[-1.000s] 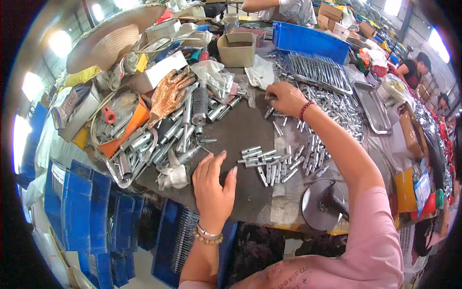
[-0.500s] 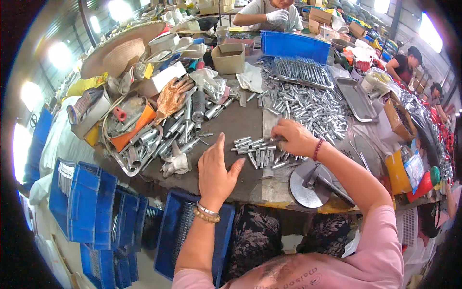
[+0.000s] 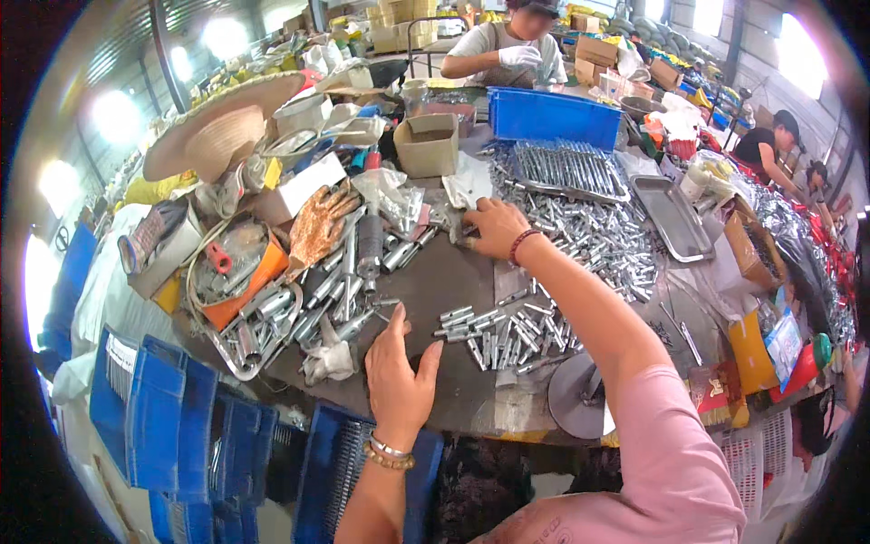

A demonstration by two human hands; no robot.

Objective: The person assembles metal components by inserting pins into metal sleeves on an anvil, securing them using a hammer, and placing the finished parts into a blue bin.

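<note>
My left hand hovers over the near edge of the table, fingers stretched and thumb apart, with nothing in it. Farther out, my right hand is bent down at the tabletop beside a crumpled white plastic sheet. Its fingers are curled together around something greyish that I cannot make out. Between my hands and body lies a small group of short silver metal tubes. Beyond it spreads a large heap of similar tubes, to the right of my right hand.
A round metal disc stands at the near edge. Left are a stained glove, larger metal sleeves and a straw hat. A filled tray, blue bin and empty-looking tray lie beyond. Co-workers sit farther off.
My right hand has moved from the small group of tubes away and left, toward the white plastic sheet. Those tubes now lie more spread out. My left hand stays open, its position nearly the same.
</note>
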